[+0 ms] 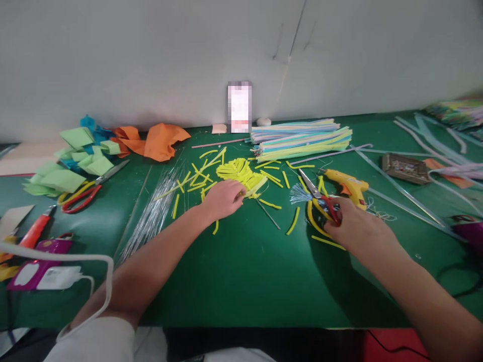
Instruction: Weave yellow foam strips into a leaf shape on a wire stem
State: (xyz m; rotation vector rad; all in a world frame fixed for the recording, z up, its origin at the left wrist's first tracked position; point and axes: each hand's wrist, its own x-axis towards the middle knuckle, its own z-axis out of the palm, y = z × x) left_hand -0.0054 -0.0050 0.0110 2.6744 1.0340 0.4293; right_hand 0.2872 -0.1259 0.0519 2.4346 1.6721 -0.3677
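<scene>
My left hand (225, 197) is closed in a pinch at the lower edge of a heap of short yellow pipe cleaner pieces (237, 170). What its fingertips hold, if anything, is too small to make out. A thin grey wire (268, 213) sticks out just right of them. In my right hand (352, 223) is a pair of scissors (312, 187) with red and yellow handles, its blades pointing up and left towards the heap. Beside the blades lie a bundle of pale blue strands (299, 194) and loose yellow pieces (293, 221).
Behind lie bundled pastel pipe cleaners (302, 143) and an upright phone (239, 107) against the wall. A yellow glue gun (349, 185) and a small brown tray (405, 168) are right. Left are thin wires (154, 211), folded green paper (56, 178), more scissors (81, 196) and a white cable (108, 281).
</scene>
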